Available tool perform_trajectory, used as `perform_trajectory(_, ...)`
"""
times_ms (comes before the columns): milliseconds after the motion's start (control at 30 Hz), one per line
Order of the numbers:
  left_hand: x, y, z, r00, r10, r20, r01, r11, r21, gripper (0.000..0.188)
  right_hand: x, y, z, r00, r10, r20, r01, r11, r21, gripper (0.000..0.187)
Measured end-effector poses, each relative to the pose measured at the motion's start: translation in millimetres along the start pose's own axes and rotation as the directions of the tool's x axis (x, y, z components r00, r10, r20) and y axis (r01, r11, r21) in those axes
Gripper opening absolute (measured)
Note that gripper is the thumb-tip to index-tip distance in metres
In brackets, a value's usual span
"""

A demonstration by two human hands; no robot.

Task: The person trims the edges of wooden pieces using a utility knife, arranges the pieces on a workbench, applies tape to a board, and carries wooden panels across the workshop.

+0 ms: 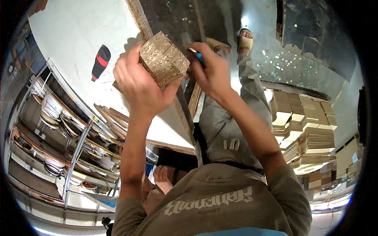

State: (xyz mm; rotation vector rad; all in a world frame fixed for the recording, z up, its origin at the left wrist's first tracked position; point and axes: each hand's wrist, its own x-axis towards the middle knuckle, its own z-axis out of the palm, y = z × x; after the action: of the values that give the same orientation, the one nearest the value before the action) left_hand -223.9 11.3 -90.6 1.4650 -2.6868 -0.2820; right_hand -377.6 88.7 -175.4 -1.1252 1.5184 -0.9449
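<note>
My left hand [141, 82] is wrapped round a chunky bundle of particle board pieces [163, 57], held tilted over the edge of a white table. The pieces lie face to face, their rough flaky edges showing. Close to the bundle's right side is my right hand [210, 72], its fingers closed round a small blue tool [199, 58] with a pale, thin tip. That tip points up and left; most of the tool is hidden in my fingers, so its kind is unclear. A gap shows between the tool and the bundle.
On the white table [78, 27] lies a black object with a red band [101, 62]. Board strips [114, 120] rest nearer me. Stacked pale panels [303, 126] stand right, shelves of thin boards [51, 133] left. Another person's hand [162, 177] shows below. Scraps [279, 63] litter the floor.
</note>
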Motion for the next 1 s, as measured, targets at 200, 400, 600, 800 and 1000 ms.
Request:
perform_trajectory(200,-1.1,-0.1,0.4,1.0,-0.017,-0.019,0.016,1.0,-0.016,0.091,-15.1,-15.8,-36.8,0.987,0.0,0.159,0.022,0.99,-0.14,0.035)
perform_trajectory(400,-2.8,-1.9,0.3,1.0,-0.028,-0.011,0.027,0.999,-0.032,0.091,-6.6,-13.2,-22.5,0.994,-0.031,0.109,0.048,0.986,-0.157,0.033)
perform_trajectory(600,-3.7,-0.6,-1.2,1.0,-0.026,0.012,0.026,0.999,-0.021,0.091,11.8,9.5,5.7,0.991,-0.014,0.137,0.029,0.994,-0.109,0.033)
perform_trajectory(800,-3.5,-2.3,-1.5,1.0,-0.018,0.011,0.018,0.999,-0.031,0.092,-5.3,10.6,-10.0,0.988,0.15,-0.022,-0.144,0.974,0.177,0.028)
perform_trajectory(1000,-3.0,-1.4,-4.8,0.999,-0.02,0.044,0.022,0.998,-0.054,0.092,-3.7,-3.0,-21.4,0.99,-0.053,0.134,0.059,0.997,-0.042,0.033)
